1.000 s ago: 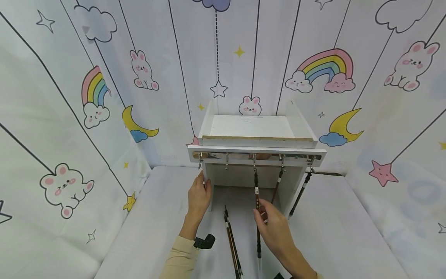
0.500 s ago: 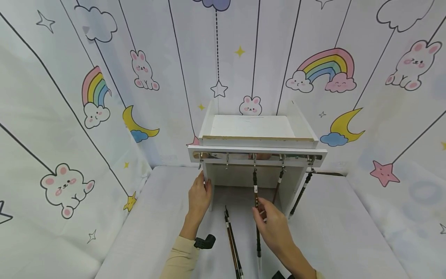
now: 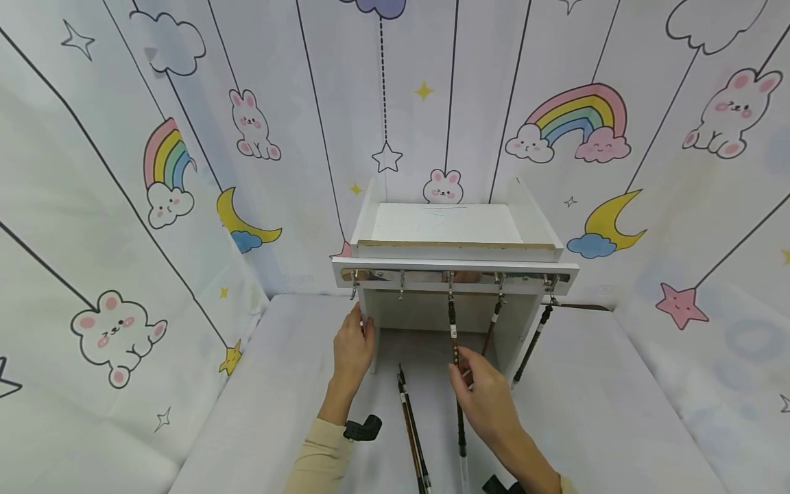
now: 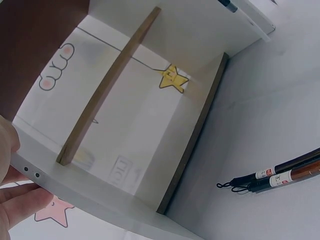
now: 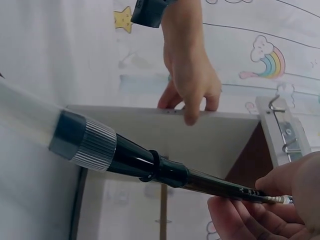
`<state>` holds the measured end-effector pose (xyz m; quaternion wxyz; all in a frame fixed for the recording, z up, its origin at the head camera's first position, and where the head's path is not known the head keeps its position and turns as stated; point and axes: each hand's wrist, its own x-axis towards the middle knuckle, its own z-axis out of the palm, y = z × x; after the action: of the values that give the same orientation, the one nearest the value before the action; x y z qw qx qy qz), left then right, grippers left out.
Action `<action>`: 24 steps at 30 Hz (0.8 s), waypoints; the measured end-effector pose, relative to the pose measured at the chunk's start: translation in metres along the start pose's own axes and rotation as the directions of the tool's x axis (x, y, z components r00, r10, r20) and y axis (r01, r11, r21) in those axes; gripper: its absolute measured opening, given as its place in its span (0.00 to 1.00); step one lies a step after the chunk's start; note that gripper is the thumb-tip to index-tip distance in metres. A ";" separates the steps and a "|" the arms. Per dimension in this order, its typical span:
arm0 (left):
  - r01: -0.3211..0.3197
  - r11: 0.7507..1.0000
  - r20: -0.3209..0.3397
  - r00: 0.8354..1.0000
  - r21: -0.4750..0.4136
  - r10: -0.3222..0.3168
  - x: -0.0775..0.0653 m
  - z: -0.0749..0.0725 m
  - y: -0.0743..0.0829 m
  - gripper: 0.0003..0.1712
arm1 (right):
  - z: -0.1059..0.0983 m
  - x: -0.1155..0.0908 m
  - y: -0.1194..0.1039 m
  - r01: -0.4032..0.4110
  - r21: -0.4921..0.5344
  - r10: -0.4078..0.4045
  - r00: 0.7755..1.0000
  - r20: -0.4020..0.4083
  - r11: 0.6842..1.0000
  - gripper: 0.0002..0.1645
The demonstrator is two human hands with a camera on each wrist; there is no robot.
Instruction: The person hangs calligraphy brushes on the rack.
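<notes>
Soft, even light fills the head view; wrist views look dimmer.

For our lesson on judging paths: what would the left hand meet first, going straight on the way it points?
Probably the rack's side, which the left hand grips at its front edge. In the head view a hook lines up farther on, but depth is unclear.

Wht backdrop [image 3: 345,103] is showing pastel rainbow, pink-star, yel.-moon & bunny prints. Rack [image 3: 444,225] is looking plain wht w/ brn edges [image 4: 191,137]; hook rail [image 3: 426,276] is gleaming silver. Held brush [image 3: 460,429] is showing blk & brn; lying brushes [image 3: 415,429], blk & reddish-brn, are sporting wht/red labels [image 4: 281,179].
</notes>
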<state>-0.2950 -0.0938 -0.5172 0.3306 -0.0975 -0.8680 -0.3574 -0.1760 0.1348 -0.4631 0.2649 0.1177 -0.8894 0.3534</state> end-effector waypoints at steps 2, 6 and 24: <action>-0.004 1.000 -0.001 1.000 0.001 0.004 0.000 0.000 0.000 0.23 | 0.002 0.000 0.001 -0.002 0.000 0.002 1.000 0.002 1.000 0.15; -0.009 1.000 -0.003 1.000 -0.002 0.009 0.000 0.000 -0.001 0.23 | 0.005 0.001 0.004 -0.005 0.003 0.005 1.000 0.007 1.000 0.15; -0.039 0.999 -0.029 0.999 0.008 0.039 -0.001 -0.001 0.001 0.23 | 0.027 0.009 0.026 0.063 -0.076 -0.063 0.998 -0.002 0.995 0.15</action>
<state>-0.2929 -0.0937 -0.5163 0.3506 -0.1080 -0.8623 -0.3490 -0.2042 0.1351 -0.4897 0.2822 0.1350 -0.8974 0.3112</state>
